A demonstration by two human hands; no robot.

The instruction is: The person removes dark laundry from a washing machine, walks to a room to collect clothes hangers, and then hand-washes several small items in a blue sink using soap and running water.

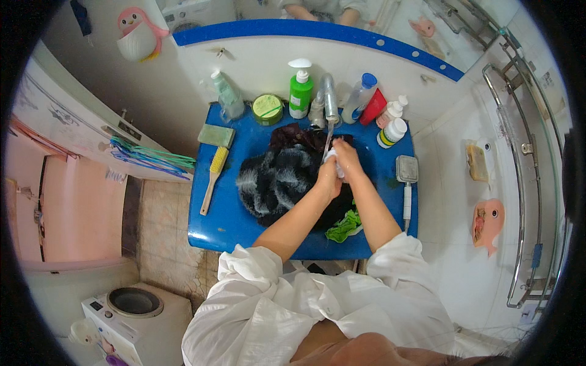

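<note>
My left hand (328,178) and my right hand (347,159) are pressed together around a white cloth (338,161), most of which is hidden by the fingers. Water runs from the metal faucet (328,94) down beside my hands. Under them, a dark, wet furry textile (279,178) fills the basin of the blue sink counter (213,233). A dark maroon fabric (293,137) lies bunched behind it. Close to my right forearm rests a crumpled bright-green cloth (343,226).
A wooden-handled scrub brush (214,180) and a soap bar (216,135) lie at left. Along the back stand a green pump bottle (300,96), a round tub (267,110) and other bottles. A shower head (406,169) lies at right. Hangers (151,158) hang from the door handle.
</note>
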